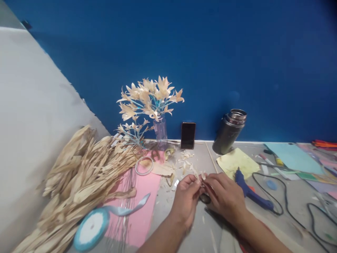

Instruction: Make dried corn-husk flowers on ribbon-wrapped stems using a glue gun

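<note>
Matte blue wall [263,70], left hand [185,198], right hand [226,193], each grip pinching papery pale strips [195,172]

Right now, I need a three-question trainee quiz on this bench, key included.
1. What is pinched between the left hand and right hand?
A) glue gun
B) pale petal-like piece
C) white ring

2. True or false: the phone stands upright between the purple vase and the flask.

3. Fill in: the loose blue ribbon trails from its spool over ____ paper.

Key: 1. B; 2. True; 3. pink.
</note>
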`<state>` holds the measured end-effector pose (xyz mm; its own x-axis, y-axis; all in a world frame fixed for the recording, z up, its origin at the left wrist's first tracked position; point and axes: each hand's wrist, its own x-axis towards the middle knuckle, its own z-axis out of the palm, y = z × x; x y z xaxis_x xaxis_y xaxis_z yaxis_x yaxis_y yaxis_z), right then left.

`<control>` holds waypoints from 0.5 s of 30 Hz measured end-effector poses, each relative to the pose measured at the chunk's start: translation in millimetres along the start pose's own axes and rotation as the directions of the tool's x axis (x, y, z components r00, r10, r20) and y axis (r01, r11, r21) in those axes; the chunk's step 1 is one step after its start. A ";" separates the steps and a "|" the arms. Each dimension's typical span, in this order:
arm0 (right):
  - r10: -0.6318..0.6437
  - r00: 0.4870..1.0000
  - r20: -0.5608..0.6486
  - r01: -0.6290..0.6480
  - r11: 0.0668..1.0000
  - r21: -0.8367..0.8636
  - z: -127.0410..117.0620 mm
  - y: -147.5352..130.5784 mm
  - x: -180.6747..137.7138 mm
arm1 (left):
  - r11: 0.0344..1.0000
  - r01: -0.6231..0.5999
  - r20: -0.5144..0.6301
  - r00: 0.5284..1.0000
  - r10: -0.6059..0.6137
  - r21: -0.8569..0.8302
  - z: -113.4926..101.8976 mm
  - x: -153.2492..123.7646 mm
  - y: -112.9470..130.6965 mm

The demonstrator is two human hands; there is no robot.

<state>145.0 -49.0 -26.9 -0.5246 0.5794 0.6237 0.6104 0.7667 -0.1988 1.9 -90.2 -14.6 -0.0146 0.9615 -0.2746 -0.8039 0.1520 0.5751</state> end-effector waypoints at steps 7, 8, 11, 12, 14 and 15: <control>0.233 0.972 0.009 -0.226 0.932 0.283 9.3 3.0 -6.0 | 0.997 0.065 -0.049 0.997 -0.067 -0.036 -14.7 6.3 -0.9; 0.292 0.956 0.021 -0.281 0.896 0.343 9.3 3.2 -6.0 | 0.997 0.073 -0.057 0.996 -0.075 -0.030 -17.2 7.5 -1.0; 0.493 0.866 0.083 -0.472 0.750 0.463 5.9 5.8 -3.3 | 0.995 0.098 -0.071 0.993 -0.098 0.007 -22.0 9.7 -1.4; 0.557 0.823 0.112 -0.535 0.693 0.482 4.6 7.4 -2.0 | 0.994 0.106 -0.071 0.992 -0.105 0.018 -22.5 9.9 -1.7; 0.645 0.738 0.197 -0.640 0.577 0.507 3.7 11.9 0.1 | 0.992 0.119 -0.067 0.991 -0.116 0.034 -22.4 9.7 -2.4; 0.667 0.703 0.248 -0.679 0.525 0.513 4.5 14.3 0.5 | 0.992 0.124 -0.064 0.991 -0.121 0.039 -22.0 9.5 -2.8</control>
<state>150.9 -36.5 -32.8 -0.1088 0.9870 0.1182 0.3720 0.1507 -0.9159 -9.1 -86.5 -35.8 0.0449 0.9193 -0.3910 -0.7757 0.2788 0.5663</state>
